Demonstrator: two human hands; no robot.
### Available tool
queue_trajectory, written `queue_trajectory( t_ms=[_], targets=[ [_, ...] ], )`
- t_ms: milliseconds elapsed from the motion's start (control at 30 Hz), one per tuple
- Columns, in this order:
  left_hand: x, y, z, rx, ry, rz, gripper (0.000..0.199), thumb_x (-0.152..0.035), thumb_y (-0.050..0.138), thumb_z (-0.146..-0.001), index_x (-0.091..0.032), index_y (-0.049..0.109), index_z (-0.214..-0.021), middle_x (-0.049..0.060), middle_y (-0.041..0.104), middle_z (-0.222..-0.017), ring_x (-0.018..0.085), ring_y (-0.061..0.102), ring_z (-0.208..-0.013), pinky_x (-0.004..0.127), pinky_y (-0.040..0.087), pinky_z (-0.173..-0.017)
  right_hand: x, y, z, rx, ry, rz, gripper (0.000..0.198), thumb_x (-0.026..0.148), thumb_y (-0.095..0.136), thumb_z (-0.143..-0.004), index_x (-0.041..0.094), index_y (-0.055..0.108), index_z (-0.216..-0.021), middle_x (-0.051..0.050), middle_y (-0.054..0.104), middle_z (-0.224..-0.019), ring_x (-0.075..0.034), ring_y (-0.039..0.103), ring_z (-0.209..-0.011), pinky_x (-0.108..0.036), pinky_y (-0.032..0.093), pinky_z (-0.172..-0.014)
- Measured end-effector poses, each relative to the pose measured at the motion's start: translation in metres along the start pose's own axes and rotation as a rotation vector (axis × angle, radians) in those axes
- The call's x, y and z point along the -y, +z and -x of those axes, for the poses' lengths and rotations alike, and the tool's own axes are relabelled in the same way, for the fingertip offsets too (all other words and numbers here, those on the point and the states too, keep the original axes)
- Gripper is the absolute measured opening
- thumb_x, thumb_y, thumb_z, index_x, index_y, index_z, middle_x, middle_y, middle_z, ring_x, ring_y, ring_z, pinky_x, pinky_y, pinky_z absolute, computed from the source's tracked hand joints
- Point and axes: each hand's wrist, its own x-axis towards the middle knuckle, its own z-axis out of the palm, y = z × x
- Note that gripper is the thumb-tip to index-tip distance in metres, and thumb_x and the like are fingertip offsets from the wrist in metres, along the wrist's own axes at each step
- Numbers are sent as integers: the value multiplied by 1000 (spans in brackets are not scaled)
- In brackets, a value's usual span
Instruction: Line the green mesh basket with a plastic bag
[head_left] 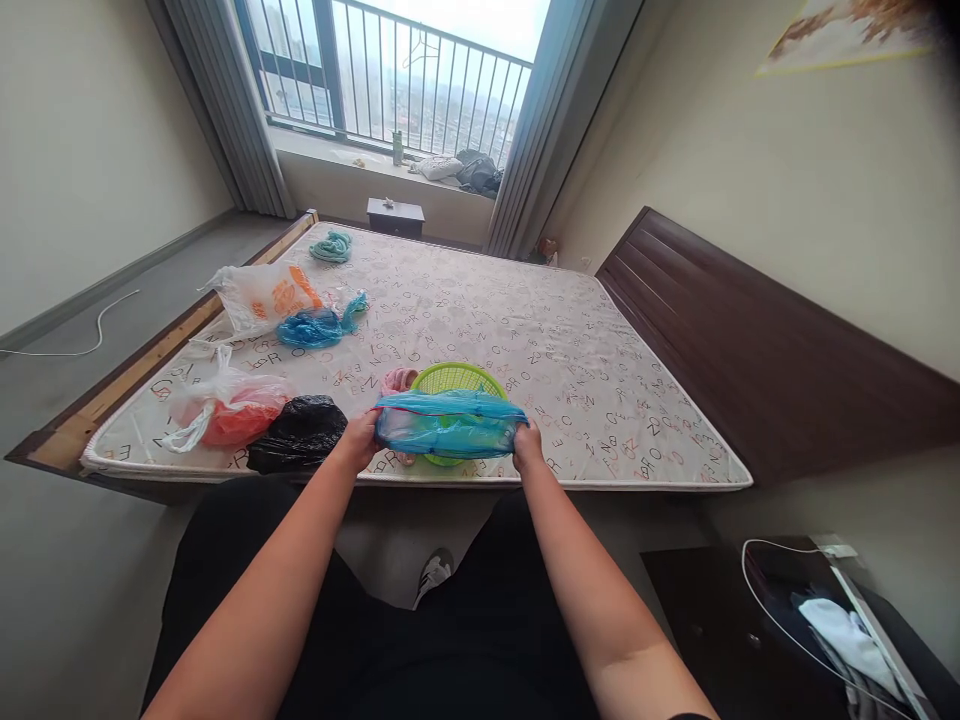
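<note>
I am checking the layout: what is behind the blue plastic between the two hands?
Parts of a green basket and something pink show; the blue plastic hides the rest.

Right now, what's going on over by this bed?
The left hand and right hand hold a blue plastic bag by its ends, partly hiding a green basket on the mattress. Something pink sits beside the basket. Off to the left lie a black bag and a tied translucent bag with something red inside.
</note>
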Motion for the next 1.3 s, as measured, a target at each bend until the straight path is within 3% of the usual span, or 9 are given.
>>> queue_trajectory(
  t_ms=[167,333,533,633,733,833,1033,1200,1300],
  targets=[
    [16,-18,-20,1,93,-99,45,-35,84,-74,-19,70,-114,0,71,-84,13,61,-61,22,48,-56,6,8,-15,52,3,-8,53,43,76,-62,20,65,-109,0,73,-88,-16,64,-76,-26,53,-69],
    [23,-16,-28,93,301,-173,63,-52,90,-61,-12,76,-108,9,77,-99,23,69,-88,31,54,-80,18,10,-22,106,-43,41,42,38,75,-61,21,67,-98,1,71,-83,-16,62,-73,-25,50,-66],
    [17,-12,-16,152,349,-207,83,-54,90,-66,-20,67,-138,12,73,-128,27,67,-116,38,49,-104,33,8,-9,145,-46,133,42,38,73,-62,22,62,-99,4,66,-75,-15,56,-68,-25,44,-62],
    [12,-17,-17,122,358,-331,89,-57,89,-65,-19,66,-142,11,76,-115,27,69,-108,38,51,-100,41,4,1,229,-35,206,43,37,68,-65,21,67,-104,2,69,-80,-17,57,-72,-26,45,-66],
    [8,-20,-17,154,357,-459,84,-63,85,-65,-15,73,-133,9,74,-98,27,71,-94,37,56,-88,45,-1,10,256,-86,278,34,39,62,-70,20,71,-97,0,72,-87,-18,60,-79,-27,46,-72],
    [7,-17,-11,207,398,-567,81,-67,81,-69,-16,72,-131,13,73,-113,27,71,-94,38,58,-83,45,-5,17,187,-158,395,28,42,56,-76,20,70,-88,-1,71,-84,-19,59,-79,-28,45,-72],
    [13,-8,8,356,767,-918,72,-46,90,-66,-24,68,-132,14,55,-152,34,57,-135,49,49,-113,50,-4,26,60,-220,569,39,35,53,-74,21,68,-107,-3,74,-94,-21,63,-79,-30,46,-71],
    [15,-4,16,224,900,-1144,23,-24,66,-86,-23,74,-108,12,65,-135,30,62,-129,46,50,-112,58,-1,33,71,-271,711,41,37,53,-77,22,71,-111,-7,75,-97,-25,66,-85,-35,49,-79],
    [11,-2,19,128,898,-1155,20,-22,58,-89,-21,73,-102,12,72,-116,30,69,-113,44,54,-103,64,0,37,108,-382,736,41,33,55,-76,22,72,-112,-9,76,-106,-26,67,-95,-37,49,-88]
  ],
)
